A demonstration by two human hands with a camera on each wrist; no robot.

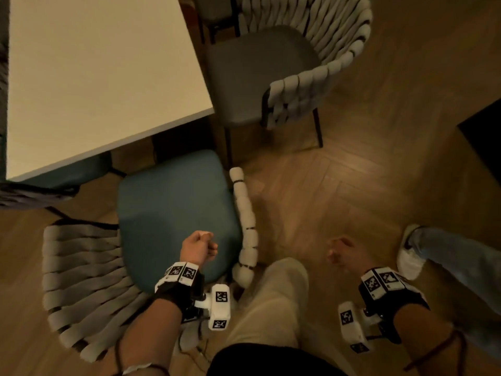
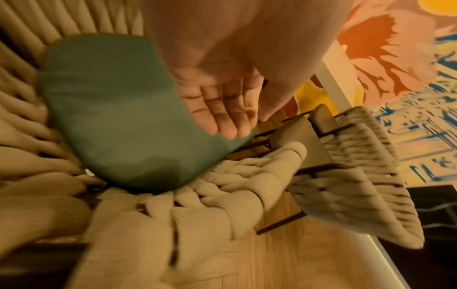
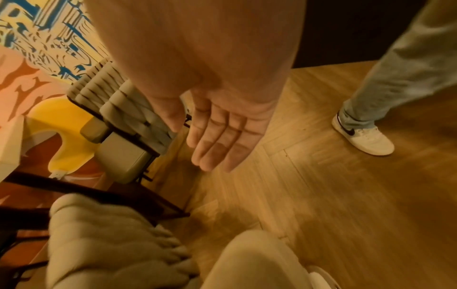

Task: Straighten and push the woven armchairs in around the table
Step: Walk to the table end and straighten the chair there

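Hovering over the near woven armchair's teal seat [image 1: 173,213], the left hand [image 1: 199,249] was held empty, fingers relaxed. The right hand [image 1: 340,253] was likewise released above the wooden floor [image 1: 366,172]. A second armchair [image 1: 292,66] was angled at the table [image 1: 103,71] corner, far right.

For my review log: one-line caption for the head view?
Both hands, left hand and right hand, free above teal-seated woven armchair angled at white table.

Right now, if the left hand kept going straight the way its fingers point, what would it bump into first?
Probably the teal seat cushion of the near woven armchair: the left hand hangs open above its back part. Depth is unclear, so it might pass over toward the table.
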